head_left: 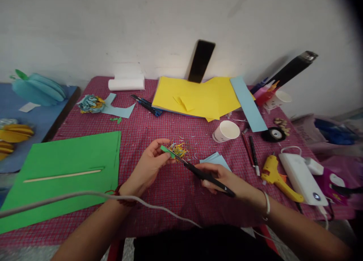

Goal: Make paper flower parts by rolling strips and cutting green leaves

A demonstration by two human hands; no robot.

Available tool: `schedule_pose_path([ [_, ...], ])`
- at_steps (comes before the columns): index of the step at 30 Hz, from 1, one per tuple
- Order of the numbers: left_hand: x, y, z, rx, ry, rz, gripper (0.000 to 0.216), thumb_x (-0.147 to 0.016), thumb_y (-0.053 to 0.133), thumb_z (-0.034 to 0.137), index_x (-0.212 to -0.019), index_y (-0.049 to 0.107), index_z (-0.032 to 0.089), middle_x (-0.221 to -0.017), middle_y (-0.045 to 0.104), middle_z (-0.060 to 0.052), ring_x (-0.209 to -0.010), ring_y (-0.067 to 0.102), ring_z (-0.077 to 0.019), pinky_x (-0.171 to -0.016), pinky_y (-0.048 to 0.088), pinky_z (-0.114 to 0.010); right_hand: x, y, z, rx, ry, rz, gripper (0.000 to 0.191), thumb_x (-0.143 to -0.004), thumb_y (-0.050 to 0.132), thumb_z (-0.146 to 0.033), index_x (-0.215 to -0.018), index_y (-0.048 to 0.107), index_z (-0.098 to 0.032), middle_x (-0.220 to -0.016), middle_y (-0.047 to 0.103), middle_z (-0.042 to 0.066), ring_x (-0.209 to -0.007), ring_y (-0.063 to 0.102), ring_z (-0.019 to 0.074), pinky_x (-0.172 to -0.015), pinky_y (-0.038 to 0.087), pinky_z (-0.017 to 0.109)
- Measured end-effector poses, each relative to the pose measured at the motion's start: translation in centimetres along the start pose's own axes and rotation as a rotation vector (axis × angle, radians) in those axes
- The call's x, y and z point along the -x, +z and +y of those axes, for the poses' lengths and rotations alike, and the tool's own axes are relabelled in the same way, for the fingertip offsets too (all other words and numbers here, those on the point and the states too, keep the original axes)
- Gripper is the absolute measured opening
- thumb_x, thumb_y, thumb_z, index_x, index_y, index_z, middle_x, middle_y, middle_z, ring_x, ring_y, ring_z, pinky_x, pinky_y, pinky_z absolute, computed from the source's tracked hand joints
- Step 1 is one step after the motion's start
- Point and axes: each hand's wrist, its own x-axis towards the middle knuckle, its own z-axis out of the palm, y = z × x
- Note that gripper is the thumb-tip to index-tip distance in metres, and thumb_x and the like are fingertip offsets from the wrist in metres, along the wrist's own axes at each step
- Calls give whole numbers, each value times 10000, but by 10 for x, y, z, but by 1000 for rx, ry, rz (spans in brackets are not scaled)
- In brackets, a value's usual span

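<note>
My left hand (149, 163) pinches a small strip of green paper (167, 151) between thumb and fingers. My right hand (219, 178) grips black-handled scissors (204, 174), whose blades point left and reach the green strip. Just beyond the blades lies a small heap of thin paper shreds (178, 149), mostly yellow with some blue and green. Light blue paper pieces (217, 160) lie partly behind my right hand. Whether the blades are closed on the strip I cannot tell.
A paper cup (226, 131) stands behind the blue pieces. Green sheets (70, 155) with a thin wooden stick (62, 176) lie left. Yellow sheets (195, 98), a leaning phone (201, 61) and a cutter (147, 105) are behind. A glue gun (279, 178) lies right. A cable (159, 206) crosses the foreground.
</note>
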Motion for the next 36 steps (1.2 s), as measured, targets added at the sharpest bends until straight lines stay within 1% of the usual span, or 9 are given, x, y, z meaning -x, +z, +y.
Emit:
schedule_pose_path([
  [7, 0, 2, 1, 7, -8, 14, 389, -637, 719, 130, -1001, 589, 173, -734, 609, 40, -669, 602, -95, -670, 554, -261, 0, 1, 1, 3, -16, 1, 518, -794, 701, -411, -1222, 554, -160, -717, 492, -28, -508, 394, 44, -453, 320, 183],
  [12, -1, 1, 0, 5, -10, 6, 386, -645, 720, 135, -1004, 583, 172, -716, 617, 40, -655, 607, -95, -681, 552, -268, 1, -1, 2, 11, -11, 1, 525, -799, 690, -425, -1225, 549, -153, -709, 494, -27, -501, 391, 47, -448, 320, 188],
  [16, -1, 0, -2, 3, -6, -17, 377, -665, 710, 146, -1017, 577, 175, -739, 641, 28, -664, 619, -99, -688, 550, -268, 1, -2, 4, 30, -28, -3, 521, -805, 683, -425, -1225, 549, -148, -698, 491, -29, -498, 390, 50, -444, 313, 190],
  [24, 0, 0, 0, 4, -15, -3, 374, -644, 715, 135, -993, 584, 169, -729, 630, 34, -661, 619, -100, -671, 556, -263, 1, 1, 1, 32, -10, -5, 534, -815, 680, -404, -1255, 533, -140, -702, 476, -36, -486, 373, 42, -435, 292, 187],
  [29, 0, -1, -1, 43, -11, -9, 376, -644, 726, 139, -989, 580, 178, -716, 630, 37, -646, 625, -100, -666, 563, -266, 1, 1, 2, 54, -18, 20, 470, -821, 680, -373, -1227, 562, -166, -698, 466, -43, -510, 362, 48, -450, 277, 185],
  [31, 0, -2, 0, 83, -10, -16, 309, -650, 725, 156, -918, 572, 179, -712, 636, 32, -650, 633, -113, -660, 571, -286, 0, 1, 2, 47, -28, 26, 467, -816, 686, -365, -1227, 568, -177, -720, 487, -35, -533, 382, 56, -471, 297, 190],
  [32, 0, -3, 0, 95, -12, -25, 257, -663, 716, 176, -870, 564, 176, -701, 638, 26, -642, 635, -122, -645, 574, -296, 0, 1, 2, 47, -37, 30, 470, -809, 693, -358, -1228, 572, -182, -751, 511, -24, -563, 414, 65, -497, 326, 195],
  [34, 0, -5, 2, 87, -21, -44, 173, -692, 687, 214, -785, 547, 169, -654, 632, 15, -604, 624, -133, -585, 566, -295, 0, 3, 2, 54, -58, 39, 472, -794, 708, -338, -1224, 584, -191, -848, 569, 9, -674, 495, 96, -591, 398, 220],
  [36, -1, -7, 2, 52, -25, -38, 134, -706, 659, 229, -751, 550, 165, -607, 614, 13, -563, 601, -132, -527, 546, -276, 0, 4, 2, 72, -79, 52, 470, -782, 717, -329, -1217, 597, -198, -948, 606, 37, -801, 544, 131, -700, 436, 254],
])
